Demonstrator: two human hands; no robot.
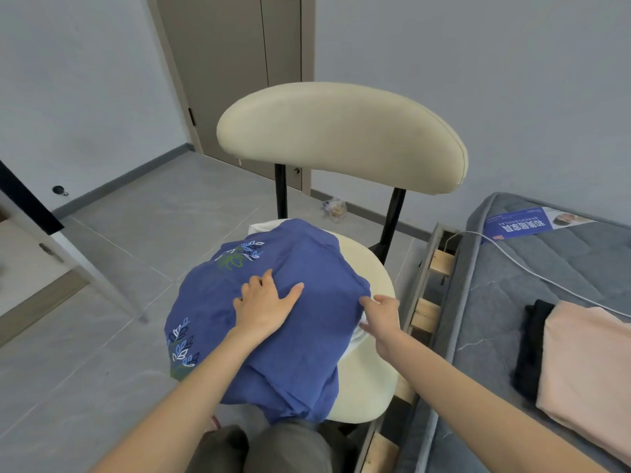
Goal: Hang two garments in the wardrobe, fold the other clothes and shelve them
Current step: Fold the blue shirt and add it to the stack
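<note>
A blue garment [307,322] with white and green leaf embroidery lies spread over the seat of a cream chair [362,380]. My left hand [264,303] rests flat on its middle, fingers straight. At the garment's right edge my right hand [382,317] touches the cloth with its fingertips; whether they pinch it I cannot tell. A strip of white cloth [358,336] shows under that edge. On the mattress at the right lie a folded pink garment [587,373] and a black one [529,349] beside it.
The chair's padded backrest [341,134] stands ahead of me. A grey mattress [546,268] on a slatted wooden frame [423,312] runs along the right, with a white cable [532,271] across it. A brown door [239,80] is behind the chair; a table leg [102,278] stands left.
</note>
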